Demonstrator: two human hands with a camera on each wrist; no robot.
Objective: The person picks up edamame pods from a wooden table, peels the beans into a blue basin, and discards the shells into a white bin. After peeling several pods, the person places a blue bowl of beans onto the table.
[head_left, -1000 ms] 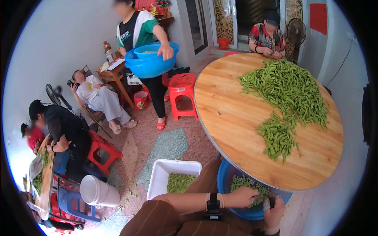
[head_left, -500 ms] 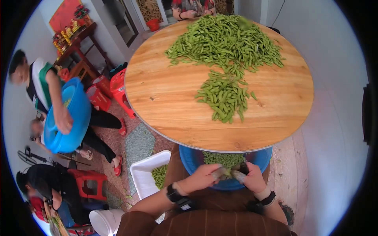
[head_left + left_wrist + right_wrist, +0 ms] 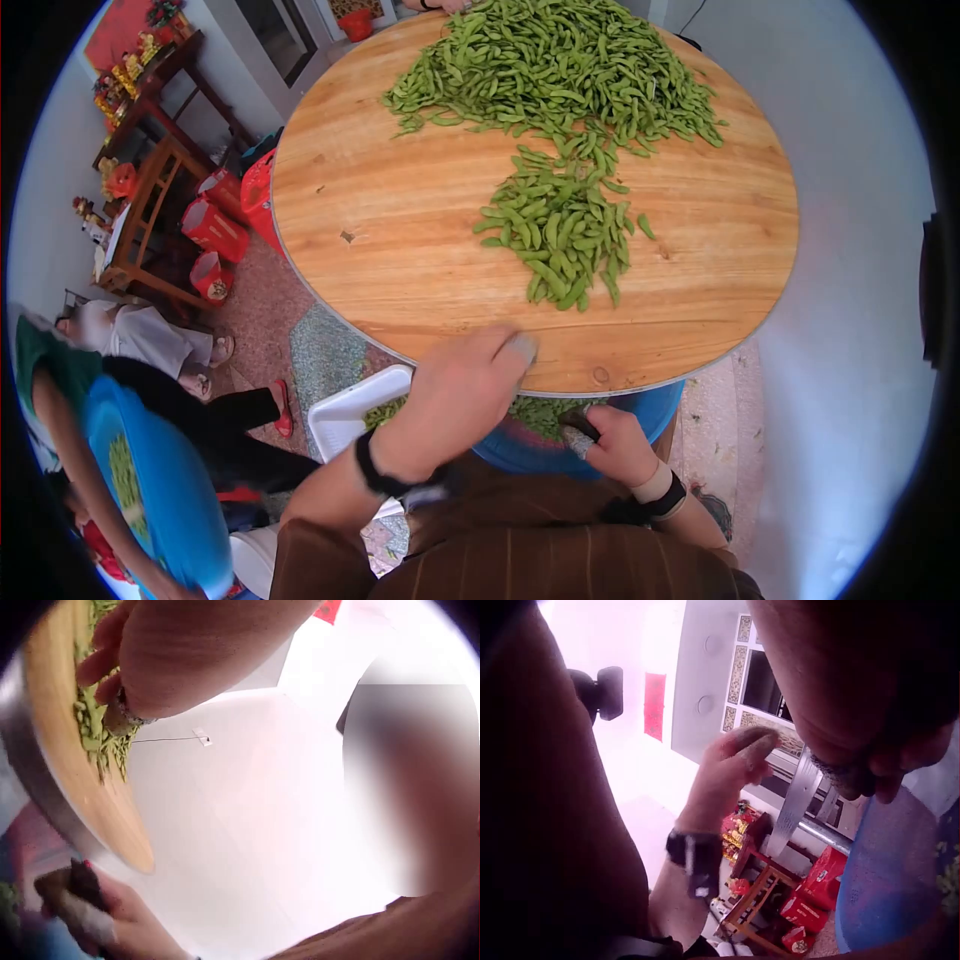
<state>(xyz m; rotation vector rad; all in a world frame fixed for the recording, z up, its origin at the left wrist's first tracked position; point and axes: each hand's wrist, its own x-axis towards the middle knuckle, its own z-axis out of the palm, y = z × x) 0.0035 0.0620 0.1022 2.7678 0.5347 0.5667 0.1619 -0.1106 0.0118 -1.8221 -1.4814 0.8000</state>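
My left hand point(image 3: 465, 385) reaches over the near edge of the round wooden table point(image 3: 400, 270), its wrapped thumb toward the small heap of green bean pods point(image 3: 560, 235). In the left wrist view its fingers point(image 3: 101, 667) are spread and overlap the pods. My right hand point(image 3: 625, 445) stays low over the blue basin point(image 3: 655, 405), below the tabletop. Its thumb has a grey wrap, and a dark piece point(image 3: 86, 885) shows at its fingers; I cannot tell whether it is held or worn. Green shelled beans point(image 3: 545, 415) lie in the basin, partly hidden.
A bigger mound of pods point(image 3: 570, 70) covers the table's far side. A white tub point(image 3: 335, 420) with pods stands on the floor at left. Farther left, a person's arm point(image 3: 90, 480) holds a blue basin point(image 3: 190, 490). Red boxes point(image 3: 215, 230) stand by a wooden chair point(image 3: 150, 220).
My left hand has left the right hand and come up over the table edge; the right stays over the basin. My view has turned, and the person with the blue basin has come nearer.
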